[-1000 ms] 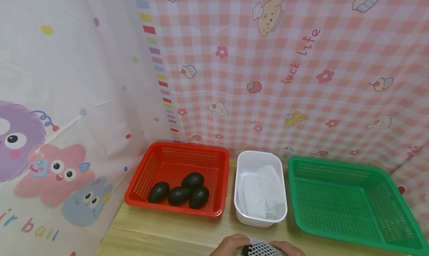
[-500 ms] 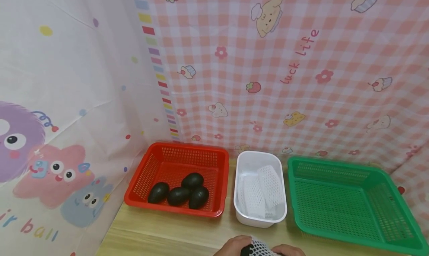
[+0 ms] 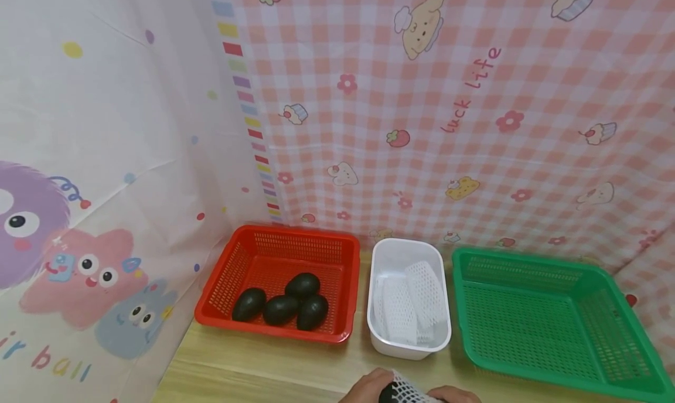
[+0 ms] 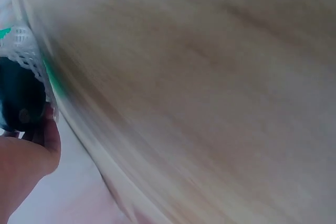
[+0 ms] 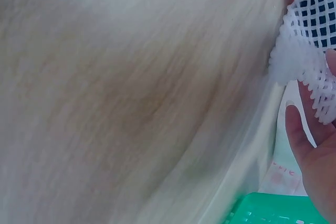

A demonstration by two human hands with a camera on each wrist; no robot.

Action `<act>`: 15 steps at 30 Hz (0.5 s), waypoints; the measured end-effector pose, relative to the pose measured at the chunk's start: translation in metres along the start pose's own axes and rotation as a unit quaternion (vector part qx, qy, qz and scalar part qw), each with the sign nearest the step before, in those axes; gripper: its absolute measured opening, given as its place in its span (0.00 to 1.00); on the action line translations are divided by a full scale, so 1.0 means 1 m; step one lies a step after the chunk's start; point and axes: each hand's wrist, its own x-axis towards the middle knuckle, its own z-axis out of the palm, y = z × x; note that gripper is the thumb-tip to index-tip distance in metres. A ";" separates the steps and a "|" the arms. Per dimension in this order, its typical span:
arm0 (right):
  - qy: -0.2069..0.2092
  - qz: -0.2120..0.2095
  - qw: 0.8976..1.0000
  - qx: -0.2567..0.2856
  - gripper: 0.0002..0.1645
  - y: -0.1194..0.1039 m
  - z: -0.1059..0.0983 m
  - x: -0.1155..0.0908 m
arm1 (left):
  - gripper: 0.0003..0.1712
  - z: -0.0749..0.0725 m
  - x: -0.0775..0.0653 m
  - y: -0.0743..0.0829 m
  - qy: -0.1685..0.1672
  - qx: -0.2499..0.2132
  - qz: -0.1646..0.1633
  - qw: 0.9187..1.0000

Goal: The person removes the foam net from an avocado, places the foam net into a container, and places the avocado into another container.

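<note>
At the bottom edge of the head view, my left hand (image 3: 366,386) grips a dark avocado (image 4: 21,95), its fingers curled around one end in the left wrist view. A white foam net sleeve (image 3: 408,390) covers the avocado's other part, and dark skin shows through the mesh. My right hand (image 5: 317,166) pinches the sleeve's loose end, one finger behind the net and another digit in front. Several more avocados (image 3: 281,309) lie in the red basket (image 3: 274,333). Several flat foam sleeves (image 3: 399,310) lie in the white tub (image 3: 408,352). The lower parts of both hands are cut off in the head view.
A green basket (image 3: 569,379) stands right of the white tub, with nothing seen inside it. All three containers rest on the wooden table (image 3: 253,362). A pink checked cloth (image 3: 422,98) hangs behind them, and a white printed cloth (image 3: 121,127) hangs at the left.
The sleeve and avocado have tilted, and more of the avocado's dark end shows beside my left hand. My right hand has shifted slightly down along the sleeve. The containers have not moved.
</note>
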 end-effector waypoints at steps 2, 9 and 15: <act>0.000 -0.008 1.000 -0.004 0.09 0.000 -0.003 -0.001 | 0.31 -0.001 -0.003 -0.002 0.017 0.010 0.027 0.999; 0.015 -0.045 0.999 -0.016 0.15 0.004 -0.009 -0.004 | 0.30 -0.009 -0.006 -0.005 0.047 0.002 0.082 0.995; 0.039 -0.066 0.997 -0.020 0.20 -0.001 -0.014 -0.006 | 0.30 -0.008 -0.009 -0.017 0.062 -0.003 0.105 0.993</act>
